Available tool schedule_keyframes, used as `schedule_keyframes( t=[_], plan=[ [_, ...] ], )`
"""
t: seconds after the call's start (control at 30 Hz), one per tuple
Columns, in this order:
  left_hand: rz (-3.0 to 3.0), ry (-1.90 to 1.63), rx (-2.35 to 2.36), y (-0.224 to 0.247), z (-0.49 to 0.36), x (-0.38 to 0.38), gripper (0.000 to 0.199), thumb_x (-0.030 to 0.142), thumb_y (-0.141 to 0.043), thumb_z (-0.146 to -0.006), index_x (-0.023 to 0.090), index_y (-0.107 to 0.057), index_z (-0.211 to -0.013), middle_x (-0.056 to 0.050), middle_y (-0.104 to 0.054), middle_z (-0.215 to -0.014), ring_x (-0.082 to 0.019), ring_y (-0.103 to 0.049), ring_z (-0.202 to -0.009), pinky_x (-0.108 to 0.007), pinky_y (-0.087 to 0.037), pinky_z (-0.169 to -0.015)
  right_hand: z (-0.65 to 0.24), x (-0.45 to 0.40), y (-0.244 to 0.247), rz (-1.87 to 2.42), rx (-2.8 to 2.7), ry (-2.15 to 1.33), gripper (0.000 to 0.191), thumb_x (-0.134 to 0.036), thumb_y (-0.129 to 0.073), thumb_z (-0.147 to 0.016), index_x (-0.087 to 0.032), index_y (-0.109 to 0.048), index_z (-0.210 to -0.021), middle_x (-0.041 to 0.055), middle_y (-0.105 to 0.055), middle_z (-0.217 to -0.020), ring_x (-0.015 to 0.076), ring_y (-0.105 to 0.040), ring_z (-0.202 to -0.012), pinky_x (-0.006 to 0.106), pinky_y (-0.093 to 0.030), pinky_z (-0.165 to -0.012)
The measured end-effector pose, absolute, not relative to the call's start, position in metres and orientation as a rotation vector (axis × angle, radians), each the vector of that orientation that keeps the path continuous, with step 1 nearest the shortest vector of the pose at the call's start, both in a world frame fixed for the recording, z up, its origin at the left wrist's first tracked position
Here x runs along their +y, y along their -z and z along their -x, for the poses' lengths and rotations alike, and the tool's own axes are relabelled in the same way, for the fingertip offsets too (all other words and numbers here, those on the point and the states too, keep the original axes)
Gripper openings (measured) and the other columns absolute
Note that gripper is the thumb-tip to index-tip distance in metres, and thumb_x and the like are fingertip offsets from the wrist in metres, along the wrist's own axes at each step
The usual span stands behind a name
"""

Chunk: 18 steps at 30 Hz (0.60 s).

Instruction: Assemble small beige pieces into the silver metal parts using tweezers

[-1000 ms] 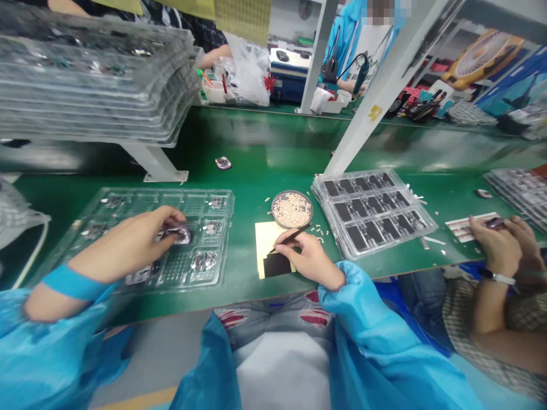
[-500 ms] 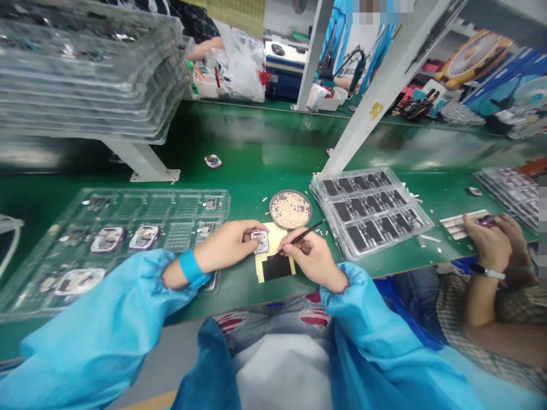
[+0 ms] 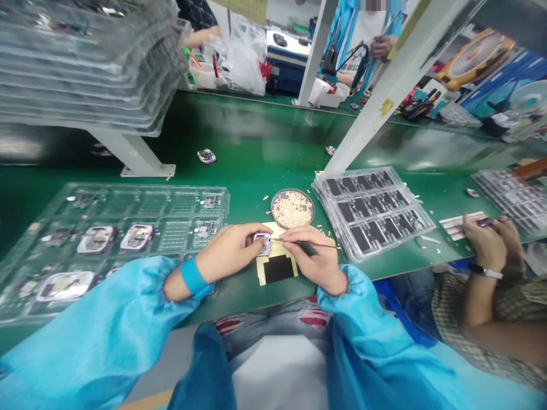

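Note:
Between the thumb and fingers of my left hand (image 3: 233, 250) is a small white device housing (image 3: 262, 244) with a purple rim and parts inside. My right hand (image 3: 314, 256) pinches a pair of dark, thin tweezers (image 3: 318, 245), lying almost level, whose tips point left at the housing's edge. Whether the tips touch it or hold a piece, I cannot tell. Under both hands lies a yellow sheet (image 3: 261, 277) with a black rectangular film (image 3: 278, 269) on its near part. Just beyond, a round dish (image 3: 293, 208) holds many small cream-coloured pieces.
A clear compartment tray (image 3: 175, 236) with housings and circuit parts lies at left. Stacked trays of black screens (image 3: 371, 210) lie at right. More trays (image 3: 94, 74) sit on a raised shelf. White posts (image 3: 367, 114) rise behind; a co-worker's hands (image 3: 487, 245) work at far right.
The tweezers have swung from a steep slant to nearly level, their tips now at the housing. My left hand and the housing have shifted only slightly. The whole view has moved a little.

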<state>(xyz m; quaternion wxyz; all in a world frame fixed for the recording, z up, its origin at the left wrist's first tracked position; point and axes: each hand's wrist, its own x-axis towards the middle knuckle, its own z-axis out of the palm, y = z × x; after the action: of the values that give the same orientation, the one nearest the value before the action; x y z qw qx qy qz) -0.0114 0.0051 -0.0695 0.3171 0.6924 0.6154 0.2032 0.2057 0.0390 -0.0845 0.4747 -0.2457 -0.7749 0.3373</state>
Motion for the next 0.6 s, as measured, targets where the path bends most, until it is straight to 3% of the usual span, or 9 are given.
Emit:
schedule_keyframes(
  t=[0.6],
  plan=[
    [-1.825, -0.510, 1.629, 0.0669, 0.0108, 0.0047, 0.032, 0.034, -0.052, -0.093, 0.027, -0.073, -0.116, 0.001, -0.071, -0.074, -0.017, -0.057, -0.062, -0.026, -0.037, -0.058, -0.2044, 0.0390, 0.0867, 0.658, -1.981, -0.811, 0.014, -0.016, -0.068, -0.090, -0.024, -0.072, -0.101, 0.0054, -0.075, -0.100, 0.0202, -0.071, -0.097, 0.040, -0.058, -0.091]
  ],
)
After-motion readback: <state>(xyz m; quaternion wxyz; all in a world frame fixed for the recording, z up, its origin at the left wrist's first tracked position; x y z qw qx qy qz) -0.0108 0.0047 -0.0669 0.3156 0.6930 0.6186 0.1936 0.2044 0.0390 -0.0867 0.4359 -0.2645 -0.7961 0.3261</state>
